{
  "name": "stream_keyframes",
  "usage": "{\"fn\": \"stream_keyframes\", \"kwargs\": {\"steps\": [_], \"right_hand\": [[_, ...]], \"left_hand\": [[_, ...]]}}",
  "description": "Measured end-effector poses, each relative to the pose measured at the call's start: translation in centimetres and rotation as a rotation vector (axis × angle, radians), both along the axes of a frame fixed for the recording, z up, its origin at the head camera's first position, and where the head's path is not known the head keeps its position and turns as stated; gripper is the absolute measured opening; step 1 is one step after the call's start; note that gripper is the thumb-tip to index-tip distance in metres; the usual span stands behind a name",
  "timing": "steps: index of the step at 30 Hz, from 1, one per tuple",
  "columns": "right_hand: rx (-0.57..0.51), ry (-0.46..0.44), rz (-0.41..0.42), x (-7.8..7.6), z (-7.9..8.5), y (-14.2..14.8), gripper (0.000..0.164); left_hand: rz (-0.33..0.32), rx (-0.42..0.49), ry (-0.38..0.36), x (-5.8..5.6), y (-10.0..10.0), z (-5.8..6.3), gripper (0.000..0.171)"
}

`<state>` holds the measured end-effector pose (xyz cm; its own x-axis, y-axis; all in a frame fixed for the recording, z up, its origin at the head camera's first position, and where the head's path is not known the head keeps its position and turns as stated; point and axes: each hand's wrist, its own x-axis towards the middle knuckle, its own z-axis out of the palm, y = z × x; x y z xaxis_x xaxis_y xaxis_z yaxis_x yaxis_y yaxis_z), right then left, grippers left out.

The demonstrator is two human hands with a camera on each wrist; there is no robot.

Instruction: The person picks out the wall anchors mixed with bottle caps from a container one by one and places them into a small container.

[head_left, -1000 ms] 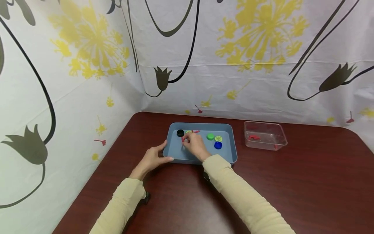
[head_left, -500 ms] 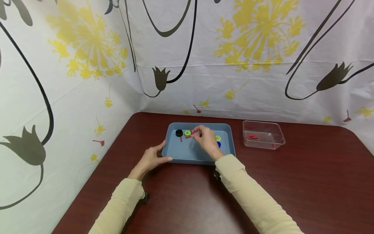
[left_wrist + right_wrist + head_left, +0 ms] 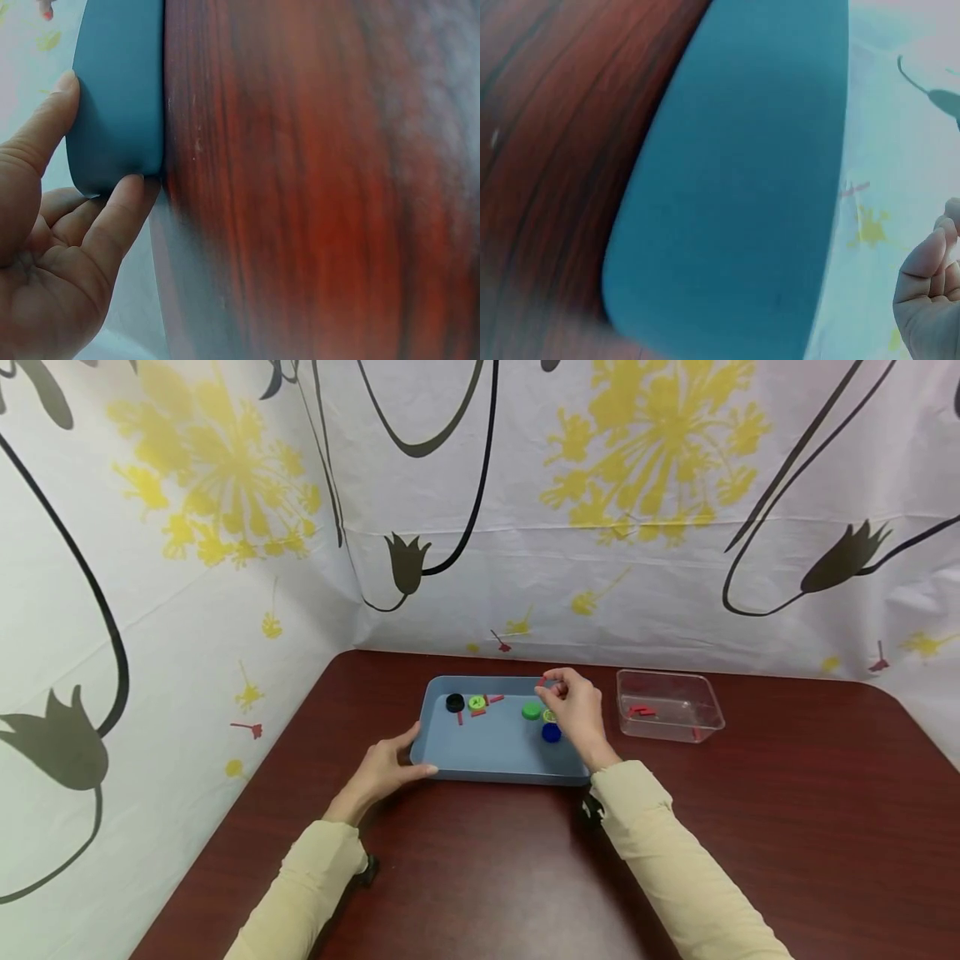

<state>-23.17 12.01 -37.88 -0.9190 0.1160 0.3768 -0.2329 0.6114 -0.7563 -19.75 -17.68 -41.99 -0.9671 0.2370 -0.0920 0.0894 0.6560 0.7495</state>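
The tray (image 3: 495,756) is touched at its near left corner by the left hand (image 3: 377,779), with thumb and fingers spread wide along two sides. Beyond and right of these fingers, a black cap (image 3: 455,702), a yellow-green cap (image 3: 477,702) and loose red strips (image 3: 461,719) are laid in the tray. Nearer than the right fingertips, a green cap (image 3: 531,711) and a blue cap (image 3: 551,734) are placed. One red piece (image 3: 541,681) is pinched between right hand (image 3: 577,706) thumb and fingers. Right of those fingers, red sticks (image 3: 642,711) are contained in a clear box (image 3: 669,731)
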Motion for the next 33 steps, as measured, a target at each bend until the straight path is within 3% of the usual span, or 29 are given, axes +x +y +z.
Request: {"fn": "stream_keyframes", "kwargs": {"steps": [15, 27, 33], "right_hand": [[-0.075, 0.044, -0.242, 0.1, -1.2, 6.2, 0.022], [-0.126, 0.113, -0.372, 0.2, -1.8, 10.1, 0.022], [-0.149, 0.096, -0.413, 0.4, -2.0, 11.7, 0.024]], "left_hand": [[0.011, 0.015, -0.010, 0.0, 0.0, 0.0, 0.090], [0.014, 0.006, -0.022, -0.1, -0.1, 0.0, 0.090], [0.021, 0.013, -0.033, -0.1, 0.0, 0.0, 0.090]]}}
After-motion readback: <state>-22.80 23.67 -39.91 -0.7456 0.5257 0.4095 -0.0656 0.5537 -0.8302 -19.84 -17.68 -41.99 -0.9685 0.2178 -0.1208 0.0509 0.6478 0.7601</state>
